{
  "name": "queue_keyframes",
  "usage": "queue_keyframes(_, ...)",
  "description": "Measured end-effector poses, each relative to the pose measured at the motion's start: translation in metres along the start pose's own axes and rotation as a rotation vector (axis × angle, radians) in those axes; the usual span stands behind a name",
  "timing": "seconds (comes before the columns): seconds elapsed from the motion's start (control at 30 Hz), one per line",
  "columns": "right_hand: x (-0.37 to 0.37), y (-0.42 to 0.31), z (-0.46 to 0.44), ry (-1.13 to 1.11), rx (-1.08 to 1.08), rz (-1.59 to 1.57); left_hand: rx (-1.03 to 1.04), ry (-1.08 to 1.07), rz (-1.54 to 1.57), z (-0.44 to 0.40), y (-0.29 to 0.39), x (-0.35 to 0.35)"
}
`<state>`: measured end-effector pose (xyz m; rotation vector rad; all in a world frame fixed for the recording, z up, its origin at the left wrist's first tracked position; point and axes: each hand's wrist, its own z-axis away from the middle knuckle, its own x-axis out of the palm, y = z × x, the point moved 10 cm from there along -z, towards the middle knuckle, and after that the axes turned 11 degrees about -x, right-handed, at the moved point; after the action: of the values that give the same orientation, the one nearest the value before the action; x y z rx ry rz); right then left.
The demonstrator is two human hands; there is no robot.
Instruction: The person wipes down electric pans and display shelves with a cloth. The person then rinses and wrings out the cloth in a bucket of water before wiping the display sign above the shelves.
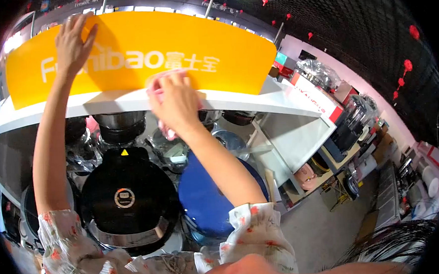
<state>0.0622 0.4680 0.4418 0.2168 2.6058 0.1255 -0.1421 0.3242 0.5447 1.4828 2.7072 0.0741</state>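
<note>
A yellow sign board (140, 39) with white lettering stands along the white top edge of a display shelf (128, 99). My left hand (75, 48) lies against the upper left of the board, fingers stretched up to its top edge and thumb apart. Lower down, near the middle, my right hand (177, 102) is closed on a pink cloth (156, 86). The cloth touches the lower part of the board, and part of it hangs below my palm. My right fingers are slightly blurred.
Below the board are a round black electric appliance (125, 191) and a blue round one (202, 192), with pots (119, 120) behind them. To the right, boxes (317, 99) and plastic-wrapped goods stand on shelving beside a grey floor (328, 225).
</note>
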Motion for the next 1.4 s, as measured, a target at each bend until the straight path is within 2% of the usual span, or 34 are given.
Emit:
queue_keyframes(0.07,0.017,-0.027,-0.012,-0.088,-0.066,-0.091,0.019,0.028,-0.01,-0.001,0.001,-0.006)
queue_keyframes(0.13,0.016,-0.015,-0.01,-0.116,-0.067,-0.142,0.0,-0.01,-0.002,-0.001,0.003,-0.009)
queue_keyframes(0.17,0.009,-0.004,-0.006,-0.141,-0.045,-0.213,-0.004,-0.013,-0.011,-0.002,0.003,-0.011)
queue_keyframes(0.2,0.01,0.03,0.007,-0.193,0.128,-0.254,-0.006,-0.036,0.013,-0.003,0.005,-0.015)
queue_keyframes(0.23,-0.014,0.062,0.02,-0.096,0.414,-0.197,-0.005,-0.066,0.041,-0.002,0.007,-0.018)
queue_keyframes(0.3,-0.058,0.118,0.043,0.164,0.299,0.101,-0.007,-0.097,0.049,-0.003,0.007,-0.019)
queue_keyframes(0.37,-0.083,0.178,0.073,0.186,0.607,0.173,-0.022,-0.13,0.087,-0.002,0.006,-0.02)
queue_keyframes(0.43,-0.082,0.153,0.052,0.342,0.71,-0.087,-0.038,-0.133,0.094,-0.002,0.006,-0.019)
queue_keyframes(0.5,-0.044,0.141,0.019,0.382,0.592,-0.063,-0.046,-0.089,0.142,-0.001,0.006,-0.022)
queue_keyframes(0.57,0.008,0.06,-0.025,0.398,0.23,0.183,-0.051,-0.112,0.149,-0.002,0.006,-0.023)
queue_keyframes(0.6,0.017,-0.012,-0.045,0.515,-0.001,0.176,-0.053,-0.125,0.153,-0.001,0.005,-0.023)
queue_keyframes(0.63,0.032,-0.067,-0.063,0.456,-0.092,0.225,-0.027,-0.158,0.15,-0.001,0.005,-0.021)
queue_keyframes(0.67,0.057,-0.087,-0.066,0.294,-0.085,0.304,0.0,-0.192,0.146,-0.002,0.003,-0.02)
queue_keyframes(0.7,0.07,-0.095,-0.071,0.237,-0.223,0.233,0.03,-0.226,0.139,-0.003,0.001,-0.019)
queue_keyframes(0.8,0.034,-0.076,-0.07,0.313,-0.271,0.253,0.078,-0.182,0.044,-0.008,-0.034,-0.033)
queue_keyframes(0.83,0.022,-0.047,-0.071,0.257,-0.242,0.252,0.028,-0.093,0.032,-0.01,-0.064,-0.041)
queue_keyframes(0.87,-0.002,-0.021,-0.065,0.396,-0.061,0.24,-0.107,-0.023,-0.084,-0.014,-0.105,-0.046)
queue_keyframes(0.9,-0.025,0.006,-0.055,0.545,0.124,0.199,-0.172,0.202,-0.119,-0.013,-0.15,-0.055)
queue_keyframes(0.93,-0.044,0.03,-0.04,0.696,0.29,0.138,-0.33,0.27,-0.191,-0.014,-0.195,-0.061)
queue_keyframes(0.97,-0.042,0.067,-0.017,0.711,0.577,0.16,-0.387,0.269,-0.169,-0.01,-0.236,-0.068)
queue_keyframes(1.03,-0.021,0.083,-0.025,0.749,0.515,0.517,-0.663,0.132,-0.086,0.015,-0.306,-0.06)
queue_keyframes(1.07,-0.011,0.06,-0.04,0.768,0.477,0.69,-0.79,0.029,0.141,0.03,-0.326,-0.047)
queue_keyframes(1.1,0.01,0.05,-0.057,0.706,0.456,0.602,-0.909,-0.073,0.371,0.045,-0.341,-0.031)
queue_keyframes(1.17,0.035,-0.044,-0.108,0.586,0.405,0.429,-0.704,0.04,0.338,0.046,-0.334,-0.041)
queue_keyframes(1.2,0.056,-0.081,-0.128,0.578,0.285,0.396,-0.726,0.065,0.44,0.052,-0.32,-0.054)
queue_keyframes(1.23,0.078,-0.118,-0.145,0.568,0.166,0.365,-0.75,0.007,0.435,0.056,-0.319,-0.053)
queue_keyframes(1.3,0.11,-0.197,-0.175,0.471,0.005,0.424,-0.754,0.051,0.421,0.061,-0.319,-0.057)
queue_keyframes(1.4,0.15,-0.266,-0.194,0.278,-0.189,0.253,-0.761,0.05,0.475,0.063,-0.319,-0.061)
